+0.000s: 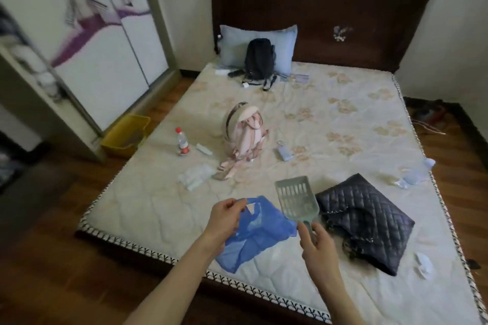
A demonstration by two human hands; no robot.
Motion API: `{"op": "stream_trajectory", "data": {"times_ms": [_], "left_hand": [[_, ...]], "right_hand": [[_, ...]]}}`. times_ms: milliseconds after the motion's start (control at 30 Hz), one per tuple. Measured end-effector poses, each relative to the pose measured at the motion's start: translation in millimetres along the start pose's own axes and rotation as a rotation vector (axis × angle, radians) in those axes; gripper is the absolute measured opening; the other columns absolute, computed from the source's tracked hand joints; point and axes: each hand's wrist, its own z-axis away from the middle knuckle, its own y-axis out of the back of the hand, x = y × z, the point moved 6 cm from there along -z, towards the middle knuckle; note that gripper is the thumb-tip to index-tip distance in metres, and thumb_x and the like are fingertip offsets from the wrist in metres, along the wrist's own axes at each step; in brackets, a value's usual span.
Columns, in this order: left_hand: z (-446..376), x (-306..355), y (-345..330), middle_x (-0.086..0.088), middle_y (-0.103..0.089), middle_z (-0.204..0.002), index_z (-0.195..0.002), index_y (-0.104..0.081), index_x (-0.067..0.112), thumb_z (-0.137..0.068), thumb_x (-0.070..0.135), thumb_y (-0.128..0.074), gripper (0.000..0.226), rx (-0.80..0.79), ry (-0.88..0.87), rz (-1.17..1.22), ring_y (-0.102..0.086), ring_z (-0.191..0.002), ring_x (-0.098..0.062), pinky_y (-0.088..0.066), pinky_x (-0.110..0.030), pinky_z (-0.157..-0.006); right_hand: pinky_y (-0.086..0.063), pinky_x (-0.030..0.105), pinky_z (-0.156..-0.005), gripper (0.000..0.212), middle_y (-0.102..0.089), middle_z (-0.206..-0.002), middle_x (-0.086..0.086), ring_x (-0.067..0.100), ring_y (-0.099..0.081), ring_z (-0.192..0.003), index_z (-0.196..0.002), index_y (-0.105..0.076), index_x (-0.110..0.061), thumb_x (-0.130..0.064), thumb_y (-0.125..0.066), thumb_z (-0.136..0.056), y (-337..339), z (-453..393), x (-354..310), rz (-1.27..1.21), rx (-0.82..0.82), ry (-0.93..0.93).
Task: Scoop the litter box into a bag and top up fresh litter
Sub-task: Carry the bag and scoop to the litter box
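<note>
scoop (295, 199) – matt plastic | bag (257, 232) – thin translucent plastic | handbag (367, 219) – quilted, slight sheen | floor (66, 258) – wood

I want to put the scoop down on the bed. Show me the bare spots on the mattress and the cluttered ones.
Bare: the wide right half of the mattress, between the headboard and the quilted black bag; also the near left corner, beside the blue bag. Crowded: the middle strip around the pink backpack, bottle and tissue packs.

Blue plastic bag (257, 232), pale grey-green slotted scoop (295, 199), yellow litter box (126, 134) on dark wood floor (66, 219). Mattress (330, 119) is cream with tan flowers (quilted), and the handbag (367, 216) is navy diamond-quilted.
</note>
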Motion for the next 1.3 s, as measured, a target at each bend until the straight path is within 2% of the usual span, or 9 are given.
{"op": "stream_trajectory", "data": {"times_ms": [100,167,233,333,500,667,833,1000,1300], "left_hand": [[-1,8,69,0.003,-0.031,-0.050,-0.071,-0.049,0.012,-0.100,0.023,-0.061,0.034,0.095,-0.025,0.031,-0.023,-0.039,-0.011,-0.020,-0.020,-0.040],[2,13,114,0.001,-0.031,-0.051,-0.068,-0.044,0.014,-0.099,0.025,-0.061,0.038,0.152,-0.042,0.032,-0.025,-0.040,-0.012,-0.023,-0.020,-0.040],[8,16,160,0.000,-0.032,-0.052,-0.068,-0.042,0.015,-0.099,0.028,-0.061,0.039,0.217,-0.059,0.028,-0.026,-0.040,-0.012,-0.025,-0.021,-0.040],[13,18,228,-0.001,-0.032,-0.053,-0.073,-0.044,0.013,-0.101,0.030,-0.058,0.035,0.314,-0.059,0.070,-0.026,-0.039,-0.011,-0.024,-0.020,-0.039],[19,17,337,-0.002,-0.037,-0.058,-0.077,-0.052,0.012,-0.103,0.025,-0.049,0.029,0.430,-0.042,0.135,-0.028,-0.042,-0.011,-0.024,-0.020,-0.039],[26,20,428,0.002,-0.037,-0.060,-0.083,-0.055,0.013,-0.104,0.023,-0.053,0.023,0.463,-0.070,0.215,-0.028,-0.047,-0.009,-0.023,-0.020,-0.041],[20,20,513,0.007,-0.039,-0.055,-0.080,-0.057,0.017,-0.103,0.028,-0.058,0.026,0.537,-0.069,0.299,-0.028,-0.046,-0.007,-0.022,-0.020,-0.041],[-2,22,592,0.003,-0.041,-0.060,-0.084,-0.055,0.015,-0.102,0.026,-0.060,0.021,0.608,-0.094,0.341,-0.028,-0.047,-0.009,-0.019,-0.021,-0.039],[-54,52,730,0.002,-0.036,-0.060,-0.087,-0.052,0.014,-0.102,0.026,-0.062,0.021,0.681,-0.094,0.327,-0.028,-0.047,-0.011,-0.021,-0.024,-0.044]], "right_hand": [[-0.045,0.038,-0.061,0.026,-0.060,-0.065,-0.003,0.019,-0.052,-0.062,-0.077,-0.059,-0.017,-0.030,-0.060,-0.100,-59,-7,-29,0.045,-0.083,0.049],[-0.040,0.036,-0.059,0.031,-0.050,-0.058,-0.006,0.016,-0.045,-0.060,-0.072,-0.054,-0.013,-0.027,-0.059,-0.099,-100,-8,-48,0.069,-0.138,0.073],[-0.038,0.035,-0.057,0.033,-0.048,-0.058,-0.005,0.015,-0.042,-0.058,-0.073,-0.054,-0.010,-0.029,-0.058,-0.099,-143,-5,-65,0.092,-0.208,0.093],[-0.036,0.034,-0.057,0.036,-0.047,-0.059,-0.001,0.014,-0.040,-0.059,-0.076,-0.053,-0.004,-0.030,-0.058,-0.100,-207,2,-91,0.119,-0.293,0.135],[-0.031,0.034,-0.056,0.037,-0.038,-0.058,-0.005,0.009,-0.033,-0.056,-0.075,-0.047,0.000,-0.024,-0.059,-0.100,-313,24,-134,0.135,-0.387,0.205],[-0.033,0.035,-0.056,0.036,-0.045,-0.057,-0.003,0.012,-0.038,-0.055,-0.073,-0.051,-0.006,-0.028,-0.060,-0.100,-404,48,-171,0.126,-0.465,0.258],[-0.041,0.037,-0.059,0.033,-0.058,-0.061,0.000,0.020,-0.050,-0.059,-0.073,-0.055,-0.016,-0.035,-0.059,-0.099,-488,60,-196,0.153,-0.526,0.318],[-0.043,0.034,-0.057,0.027,-0.062,-0.060,-0.005,0.017,-0.057,-0.058,-0.077,-0.059,-0.023,-0.037,-0.059,-0.100,-571,61,-218,0.201,-0.573,0.353],[-0.035,0.022,-0.052,0.021,-0.060,-0.065,-0.006,0.004,-0.053,-0.056,-0.085,-0.063,-0.020,-0.032,-0.058,-0.102,-741,44,-276,0.166,-0.680,0.388]]}}
